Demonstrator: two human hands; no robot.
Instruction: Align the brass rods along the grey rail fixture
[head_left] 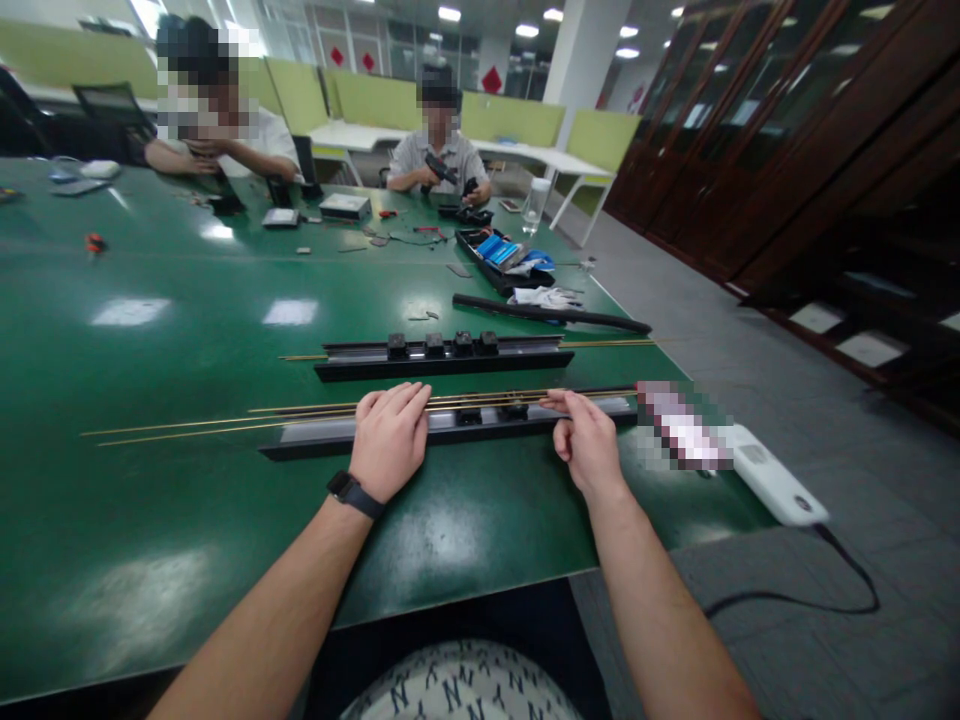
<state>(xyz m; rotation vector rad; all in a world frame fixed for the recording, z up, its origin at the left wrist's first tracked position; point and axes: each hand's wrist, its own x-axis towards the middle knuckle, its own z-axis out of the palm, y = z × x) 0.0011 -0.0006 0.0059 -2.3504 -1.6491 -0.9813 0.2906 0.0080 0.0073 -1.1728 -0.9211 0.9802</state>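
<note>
Brass rods (225,421) on black rail (315,437), left hand (390,440) flat atop — fingers open, right hand (589,445) fingers pinching the rods.

One green table (187,330) carries two long black rails, the near rail (322,437) and the far rail (525,352). Four black blocks (434,345) sit on the far rail; two more blocks (514,410) show on the near one. The brass rods (225,421) number at least three (too thin to count surely). One black tube (551,315), one clear bottle (536,203), one white device (772,487). Two hands, the left hand (390,440) and the right hand (589,445); two other people (439,155) sit opposite.
</note>
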